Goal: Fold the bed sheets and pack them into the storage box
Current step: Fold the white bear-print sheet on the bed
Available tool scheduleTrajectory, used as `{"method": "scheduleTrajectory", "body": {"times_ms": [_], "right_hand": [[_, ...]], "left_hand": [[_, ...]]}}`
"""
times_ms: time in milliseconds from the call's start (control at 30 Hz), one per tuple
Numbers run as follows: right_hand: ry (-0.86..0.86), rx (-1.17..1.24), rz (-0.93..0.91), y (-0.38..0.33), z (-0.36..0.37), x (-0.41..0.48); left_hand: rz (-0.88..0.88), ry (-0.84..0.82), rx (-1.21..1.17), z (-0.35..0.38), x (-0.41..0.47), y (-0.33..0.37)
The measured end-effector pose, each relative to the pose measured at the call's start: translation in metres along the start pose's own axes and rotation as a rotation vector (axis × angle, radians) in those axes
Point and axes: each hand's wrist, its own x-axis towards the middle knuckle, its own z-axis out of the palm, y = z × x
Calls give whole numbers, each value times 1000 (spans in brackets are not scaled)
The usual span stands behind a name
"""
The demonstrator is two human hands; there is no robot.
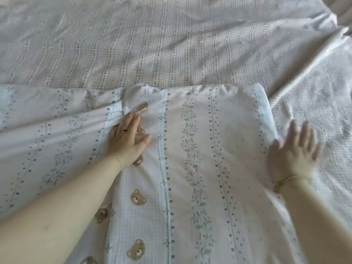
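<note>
Two flat hands, fingers straight: left hand (pixel 126 138) presses the bear-print sheet (pixel 190 168), right hand (pixel 291 151) at its edge.

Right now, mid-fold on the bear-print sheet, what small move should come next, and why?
Probably smooth the bunched crease beside the left hand before the next fold: that hand lies flat on the sheet, cloth puckers at its fingertips, and the rest of the panel looks flat. The right hand, blurred, is open at the right edge.
</note>
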Motion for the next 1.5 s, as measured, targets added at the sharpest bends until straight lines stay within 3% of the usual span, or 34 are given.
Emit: {"method": "scheduleTrajectory", "body": {"times_ms": [100,167,233,333,400,533,600,667,767,900,1000,1200,1333,1500], "right_hand": [[198,128,-381,-62,17,-87],[-23,89,-666,-91,36,-150],[-238,61,-828,-87,50,-184],[-306,-56,-686,-24,48,-176],[-232,-112,-477,33,33,-159],[-279,25,192,100,1,-157],[-273,138,350,93,4,-173],[-249,183,330,87,9,-188],[-231,278,332,104,-5,-193],[-436,279,368,141,-26,-218],[-408,441,348,148,-31,-243],[-249,748,308,133,-30,-270],[-246,818,197,122,-30,-287],[-274,815,35,113,-38,-292]], "left_hand": [[1,87,-358,-7,-4,4],[-26,158,-588,-6,-21,8],[-57,168,-515,1,-57,9],[7,97,-110,17,-121,-5],[25,60,-29,22,-146,-17],[-98,61,-202,20,-156,-13],[-126,129,-340,17,-162,-8],[-71,139,-264,18,-175,-4],[139,170,84,29,-193,-17],[408,181,313,35,-189,-27],[330,13,152,30,-191,-2],[108,-87,-321,27,-163,124],[224,-251,-190,46,-148,226],[318,-178,113,70,-127,287]]}}
